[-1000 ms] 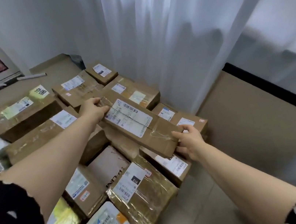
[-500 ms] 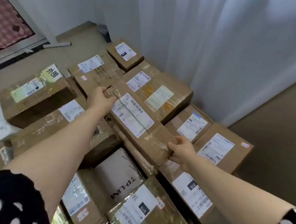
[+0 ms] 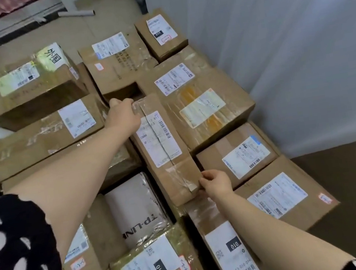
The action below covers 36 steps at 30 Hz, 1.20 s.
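Two hands hold one long narrow carton [image 3: 171, 175] by its ends, lengthwise over the middle of a pile of parcels; the left hand [image 3: 123, 115] is curled over the far end, its fingertips lost behind the taped edge, and the right hand [image 3: 216, 183] pinches the near right corner, thumb on top and the other fingers tucked underneath out of sight; whether the carton rests on the parcels below or is held just clear of them cannot be told, since its underside is hidden; its white shipping label has barcodes and rows of print too blurred to read, and crinkled clear tape covers both ends; just beside it on the right lies a broad box with yellow tape [image 3: 205, 107], and nearer the person a smaller labelled box [image 3: 238, 156] whose lower edge the right hand partly covers; on the left the forearm crosses a long flat box [image 3: 41, 141] and hides much of it; below the carton's near end a white TP-LINK box [image 3: 137, 208] shows its lettering upside down and partly cut off by its neighbours; a glossy wrapped parcel marked 010 [image 3: 155, 267] sits closest, cropped by the bottom edge; a spotted black sleeve [image 3: 12, 256] fills the lower left corner; a white curtain [image 3: 298, 47] closes off the right.
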Tool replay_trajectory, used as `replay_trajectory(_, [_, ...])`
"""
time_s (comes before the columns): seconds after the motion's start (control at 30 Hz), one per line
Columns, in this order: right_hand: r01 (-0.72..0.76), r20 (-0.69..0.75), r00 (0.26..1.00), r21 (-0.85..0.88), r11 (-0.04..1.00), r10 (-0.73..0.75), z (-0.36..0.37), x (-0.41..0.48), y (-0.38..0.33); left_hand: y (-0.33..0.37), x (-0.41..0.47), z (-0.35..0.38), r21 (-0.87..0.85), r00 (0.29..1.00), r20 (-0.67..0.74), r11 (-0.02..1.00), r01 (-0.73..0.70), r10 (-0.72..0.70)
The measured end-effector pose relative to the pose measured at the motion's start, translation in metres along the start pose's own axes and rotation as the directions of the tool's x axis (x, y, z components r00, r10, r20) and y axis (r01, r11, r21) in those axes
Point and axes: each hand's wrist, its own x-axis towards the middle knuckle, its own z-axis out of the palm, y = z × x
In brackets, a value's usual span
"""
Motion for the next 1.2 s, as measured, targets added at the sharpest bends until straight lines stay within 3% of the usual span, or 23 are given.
replay_trajectory(0.13, [0.033, -0.002, 0.999, -0.091, 0.995, -0.033, 0.003, 0.017, 0.012, -0.005, 0.016, 0.022, 0.135, 0.999, 0.049, 0.991, -0.005, -0.002])
replay_trajectory(0.27, [0.060, -0.005, 0.998, -0.161, 0.985, -0.061, 0.004, 0.023, 0.013, -0.006, 0.026, 0.041, 0.406, 0.995, 0.101, 0.914, -0.025, -0.018])
replay_trajectory(0.47, [0.143, -0.008, 0.988, -0.346, 0.927, -0.155, -0.003, 0.012, 0.008, -0.006, 0.032, 0.059, 0.530, 0.971, 0.227, 0.846, -0.059, -0.074])
replay_trajectory(0.7, [0.193, 0.004, 0.974, -0.544, 0.817, -0.228, 0.009, 0.013, 0.004, -0.014, 0.039, 0.072, 0.611, 0.962, 0.257, 0.786, -0.092, -0.087])
replay_trajectory(0.93, [0.193, 0.010, 0.953, -0.793, 0.578, -0.304, 0.020, 0.012, 0.017, -0.020, 0.041, 0.079, 0.629, 0.956, 0.281, 0.768, -0.120, -0.081])
replay_trajectory(1.2, [0.237, 0.062, 0.933, -0.849, 0.473, -0.355, 0.029, 0.005, 0.026, -0.024, 0.038, 0.089, 0.629, 0.955, 0.293, 0.761, -0.161, -0.040])
